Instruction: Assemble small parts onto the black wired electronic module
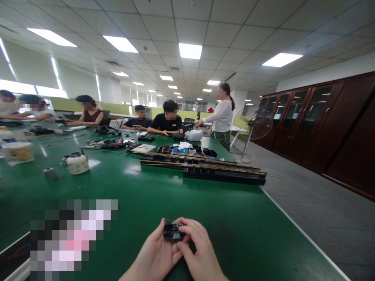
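Observation:
A small black device (pixel 175 233) with exposed electronic parts and a thin wire at its top is held above the green table (pixel 140 207). My left hand (pixel 156 249) is under and beside it, palm up, with the thumb at its left edge and the fingers curled below. My right hand (pixel 197 246) closes on its right side, fingertips over the upper and right parts. The two hands touch near the device's lower edge.
Long black rails (pixel 222 173) with thin brass-coloured rods lie across the table ahead. A white jar (pixel 77 163), a grey cylinder (pixel 50 174) and tools (pixel 108 143) are further left. A pixelated screen area covers the lower left. Several people sit or stand beyond; a fan (pixel 249 132) is at right.

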Demonstrator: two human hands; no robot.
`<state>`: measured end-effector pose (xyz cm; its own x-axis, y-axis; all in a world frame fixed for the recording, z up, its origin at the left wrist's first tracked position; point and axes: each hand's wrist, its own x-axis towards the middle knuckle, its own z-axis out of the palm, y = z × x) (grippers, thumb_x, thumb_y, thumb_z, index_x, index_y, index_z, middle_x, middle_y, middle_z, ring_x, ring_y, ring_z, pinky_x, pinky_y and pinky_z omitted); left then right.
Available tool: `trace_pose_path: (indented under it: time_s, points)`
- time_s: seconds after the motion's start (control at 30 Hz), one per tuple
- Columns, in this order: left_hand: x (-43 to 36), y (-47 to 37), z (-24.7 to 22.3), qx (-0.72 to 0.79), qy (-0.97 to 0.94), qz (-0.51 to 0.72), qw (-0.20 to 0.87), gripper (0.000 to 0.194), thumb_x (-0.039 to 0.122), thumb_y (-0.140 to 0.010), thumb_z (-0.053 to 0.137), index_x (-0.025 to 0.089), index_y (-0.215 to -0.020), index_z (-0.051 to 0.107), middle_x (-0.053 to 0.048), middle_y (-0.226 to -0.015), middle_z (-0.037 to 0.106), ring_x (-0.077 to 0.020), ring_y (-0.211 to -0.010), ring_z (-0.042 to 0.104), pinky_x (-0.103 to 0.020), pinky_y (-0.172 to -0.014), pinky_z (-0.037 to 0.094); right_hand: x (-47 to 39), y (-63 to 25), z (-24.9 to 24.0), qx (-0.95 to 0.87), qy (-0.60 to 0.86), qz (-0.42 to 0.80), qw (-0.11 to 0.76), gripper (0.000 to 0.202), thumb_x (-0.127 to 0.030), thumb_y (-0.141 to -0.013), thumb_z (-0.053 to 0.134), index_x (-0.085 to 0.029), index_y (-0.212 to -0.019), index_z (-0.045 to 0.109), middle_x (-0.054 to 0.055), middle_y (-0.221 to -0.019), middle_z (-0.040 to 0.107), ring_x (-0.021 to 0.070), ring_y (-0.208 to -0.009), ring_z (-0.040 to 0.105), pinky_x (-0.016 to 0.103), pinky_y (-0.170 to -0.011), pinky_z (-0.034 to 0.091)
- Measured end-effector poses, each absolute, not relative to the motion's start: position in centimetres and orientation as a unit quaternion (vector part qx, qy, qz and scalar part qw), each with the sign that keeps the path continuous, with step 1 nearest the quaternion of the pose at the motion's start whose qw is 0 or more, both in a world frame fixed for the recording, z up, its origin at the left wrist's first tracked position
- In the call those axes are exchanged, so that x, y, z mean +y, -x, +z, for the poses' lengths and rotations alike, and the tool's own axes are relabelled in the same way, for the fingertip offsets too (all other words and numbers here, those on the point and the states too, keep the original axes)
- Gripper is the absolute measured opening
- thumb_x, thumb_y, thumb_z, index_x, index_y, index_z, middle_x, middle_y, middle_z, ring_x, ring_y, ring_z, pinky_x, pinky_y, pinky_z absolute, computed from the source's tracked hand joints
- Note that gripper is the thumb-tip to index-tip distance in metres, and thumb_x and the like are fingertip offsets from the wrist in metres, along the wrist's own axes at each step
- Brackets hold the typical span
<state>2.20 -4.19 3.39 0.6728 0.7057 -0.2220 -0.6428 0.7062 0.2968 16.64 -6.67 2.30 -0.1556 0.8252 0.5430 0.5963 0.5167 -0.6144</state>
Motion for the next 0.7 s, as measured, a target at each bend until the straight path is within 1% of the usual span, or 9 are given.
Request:
trace_pose_path:
  time_s: [0.1,0.17,0.3,0.47,0.7]
  points:
    - [-4.38,-2.35,3.44,0.167,-0.097,0.368,0.91,0.036,0.039,-0.083,0.041,0.011,-0.089,0.064,-0.009,-0.08,0.069,-0.0192,-0.082,0.063,-0.029,-0.079,0.042,-6.8,-16.51,2.55,-0.76,0.476,0.109,0.429,0.032,-0.009,-0.068,0.06,-0.026,-0.096,0.058,0.002,-0.112,0.059,0.019,-0.108,0.049,0.036,-0.094,0.039]
    - [-4.48,-2.41,3.53,0.165,-0.1,0.363,0.912,0.037,0.039,-0.083,0.041,0.011,-0.087,0.064,-0.008,-0.076,0.069,-0.0184,-0.079,0.063,-0.027,-0.077,0.042,-6.79,-16.47,2.61,-0.763,0.478,0.1,0.423,0.029,-0.01,-0.069,0.059,-0.026,-0.093,0.059,0.002,-0.108,0.06,0.0188,-0.106,0.051,0.036,-0.092,0.04]
    - [-4.49,-2.44,3.84,0.15,-0.109,0.361,0.914,0.041,0.043,-0.081,0.043,0.008,-0.084,0.064,-0.009,-0.076,0.068,-0.0175,-0.076,0.063,-0.025,-0.073,0.043,-6.6,-16.5,2.41,-0.764,0.48,0.089,0.422,0.027,-0.01,-0.07,0.059,-0.026,-0.092,0.061,0.001,-0.105,0.062,0.0185,-0.103,0.053,0.035,-0.09,0.042]
    - [-4.5,-2.53,4.01,0.16,-0.093,0.366,0.912,0.036,0.04,-0.081,0.045,0.009,-0.084,0.063,-0.008,-0.079,0.068,-0.0144,-0.073,0.062,-0.024,-0.073,0.042,-6.5,-16.54,2.17,-0.759,0.49,0.093,0.419,0.027,-0.012,-0.07,0.06,-0.026,-0.092,0.062,0.003,-0.106,0.061,0.0203,-0.103,0.053,0.037,-0.089,0.042]
    - [-4.57,-2.47,3.94,0.172,-0.111,0.363,0.909,0.036,0.04,-0.081,0.046,0.008,-0.084,0.063,-0.008,-0.076,0.068,-0.0154,-0.072,0.063,-0.025,-0.071,0.042,-6.57,-16.43,2.42,-0.759,0.501,0.108,0.402,0.029,-0.01,-0.069,0.06,-0.026,-0.092,0.062,0.003,-0.106,0.061,0.0205,-0.103,0.052,0.037,-0.09,0.042]
